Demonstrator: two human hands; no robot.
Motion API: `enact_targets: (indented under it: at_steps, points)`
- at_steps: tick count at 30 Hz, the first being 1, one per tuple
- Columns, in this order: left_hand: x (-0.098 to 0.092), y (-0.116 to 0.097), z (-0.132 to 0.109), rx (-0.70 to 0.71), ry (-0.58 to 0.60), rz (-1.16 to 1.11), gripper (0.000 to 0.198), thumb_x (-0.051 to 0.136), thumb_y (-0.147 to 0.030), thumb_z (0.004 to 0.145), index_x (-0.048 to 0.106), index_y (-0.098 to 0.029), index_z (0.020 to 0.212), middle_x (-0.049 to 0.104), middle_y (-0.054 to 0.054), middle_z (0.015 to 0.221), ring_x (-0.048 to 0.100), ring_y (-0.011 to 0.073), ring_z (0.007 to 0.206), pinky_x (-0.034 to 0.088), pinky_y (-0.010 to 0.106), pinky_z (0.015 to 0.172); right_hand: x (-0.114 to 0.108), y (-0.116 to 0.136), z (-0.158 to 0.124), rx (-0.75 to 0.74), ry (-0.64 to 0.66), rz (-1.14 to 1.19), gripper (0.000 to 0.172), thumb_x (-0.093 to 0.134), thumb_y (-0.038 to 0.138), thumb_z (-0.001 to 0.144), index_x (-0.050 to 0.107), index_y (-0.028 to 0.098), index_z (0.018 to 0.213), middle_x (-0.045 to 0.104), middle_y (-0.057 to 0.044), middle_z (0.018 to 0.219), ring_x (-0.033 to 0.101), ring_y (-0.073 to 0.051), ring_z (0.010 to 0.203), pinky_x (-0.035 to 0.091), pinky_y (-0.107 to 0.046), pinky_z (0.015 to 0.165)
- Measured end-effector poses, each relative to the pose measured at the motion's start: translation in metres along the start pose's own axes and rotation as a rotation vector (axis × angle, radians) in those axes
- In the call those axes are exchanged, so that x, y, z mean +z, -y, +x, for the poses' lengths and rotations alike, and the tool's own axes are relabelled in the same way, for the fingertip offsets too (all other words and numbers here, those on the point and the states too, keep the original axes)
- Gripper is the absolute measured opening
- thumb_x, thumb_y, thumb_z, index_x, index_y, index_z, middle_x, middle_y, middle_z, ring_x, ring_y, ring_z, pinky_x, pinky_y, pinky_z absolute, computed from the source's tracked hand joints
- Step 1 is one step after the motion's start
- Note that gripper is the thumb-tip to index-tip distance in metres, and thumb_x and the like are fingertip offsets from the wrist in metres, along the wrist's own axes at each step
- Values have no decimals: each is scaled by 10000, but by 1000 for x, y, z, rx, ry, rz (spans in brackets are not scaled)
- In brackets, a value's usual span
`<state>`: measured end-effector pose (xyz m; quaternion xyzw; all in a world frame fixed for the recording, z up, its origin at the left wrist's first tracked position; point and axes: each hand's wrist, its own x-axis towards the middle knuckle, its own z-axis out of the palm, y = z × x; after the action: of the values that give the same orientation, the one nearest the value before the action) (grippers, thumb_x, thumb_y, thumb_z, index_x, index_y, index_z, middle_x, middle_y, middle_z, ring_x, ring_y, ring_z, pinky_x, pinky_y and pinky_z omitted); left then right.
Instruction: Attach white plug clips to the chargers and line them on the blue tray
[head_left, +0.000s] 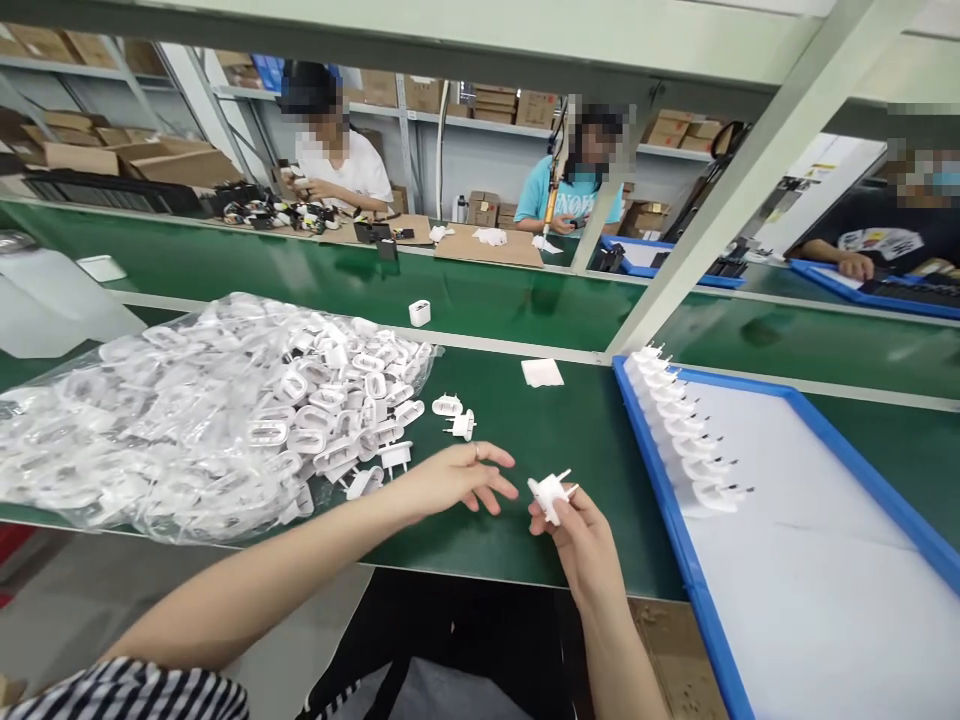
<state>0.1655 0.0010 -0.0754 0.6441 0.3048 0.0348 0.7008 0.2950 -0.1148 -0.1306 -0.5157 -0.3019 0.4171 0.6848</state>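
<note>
Between the thumb and fingers of my right hand [581, 540] is a white two-pin plug housing [550, 495], its metal pins pointing up and to the right. My left hand [469, 477] hovers to the left of it, fingers spread, holding nothing. Just beyond my left hand, two loose plug housings [463, 425] lie on the green table [495, 545]. A large heap of white plug housings [337, 400] spills from a clear plastic bag [150, 400] on the left. At right, a row of plug housings [679, 430] stands along the left side of a blue-rimmed tray [810, 560], pins facing right.
A small white pad [542, 372] lies behind my hands. One white housing [420, 313] sits on the green belt [495, 305]. A slanted metal post [720, 210] rises behind the tray. Across the belt, several people work with small parts, cardboard and blue trays.
</note>
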Motion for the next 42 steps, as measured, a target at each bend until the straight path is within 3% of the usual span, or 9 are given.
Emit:
enact_targets:
  at_steps: [5,9,16,23,28,31,36,39,42]
  points:
    - [-49,-36,21,150,-323,661,226,315,-225,767,496,-158,884,594,19,849,548,117,660,404,226,612,-6,-5,10,132,-39,295,223,546,372,672,545,163,751,553,-22,616,477,-113,482,399,-246,479]
    - [-102,-66,63,-61,-750,1171,242,370,-225,749,480,-148,951,561,87,919,516,224,861,382,317,725,-14,-12,10,32,-156,251,237,604,336,607,573,182,785,546,-64,819,507,-151,633,409,-258,512]
    - [-161,-71,136,-288,-827,1065,447,517,-252,669,383,-60,1049,493,180,1023,490,254,922,391,293,717,-27,-27,3,-230,-159,-2,219,490,357,693,506,197,545,416,-6,573,407,-124,489,337,-232,390]
    - [-157,-61,172,-147,-817,1034,325,408,-191,763,373,-88,1069,444,157,1095,450,219,988,363,260,770,-13,-15,-4,-427,-259,-768,303,501,270,652,312,189,430,571,-68,856,524,-223,713,402,-315,574]
    - [-146,-65,168,-127,-855,1041,283,281,-130,788,427,-65,1021,441,177,1066,419,248,1012,355,312,791,-9,-9,-7,-419,-139,-808,332,446,229,680,208,192,451,591,-73,843,558,-201,706,393,-254,491]
    - [-144,-63,164,-122,-848,1036,392,320,-165,773,302,-47,1145,361,204,1144,386,276,1040,346,343,805,-14,-12,-6,-423,-113,-836,349,478,244,677,211,197,458,593,-74,793,562,-198,723,412,-242,505]
    - [-142,-55,173,-67,-730,1048,578,408,-160,719,158,-44,1227,270,195,1233,408,262,1028,353,305,808,-26,-25,-1,-294,-146,-843,176,537,320,664,406,212,713,603,-42,817,580,-154,630,452,-211,481]
    - [-137,-56,186,17,-643,1091,629,418,-135,707,109,-110,1255,178,125,1300,372,239,1067,337,274,832,-29,-24,2,-293,-84,-877,270,461,280,723,402,222,980,609,-20,837,580,-140,726,468,-206,593]
    - [-129,-61,198,84,-563,1133,673,445,-123,692,94,-176,1264,179,68,1307,362,222,1077,332,251,836,-28,-19,3,-347,33,-909,148,409,240,759,482,234,887,593,-11,848,564,-128,760,452,-187,633]
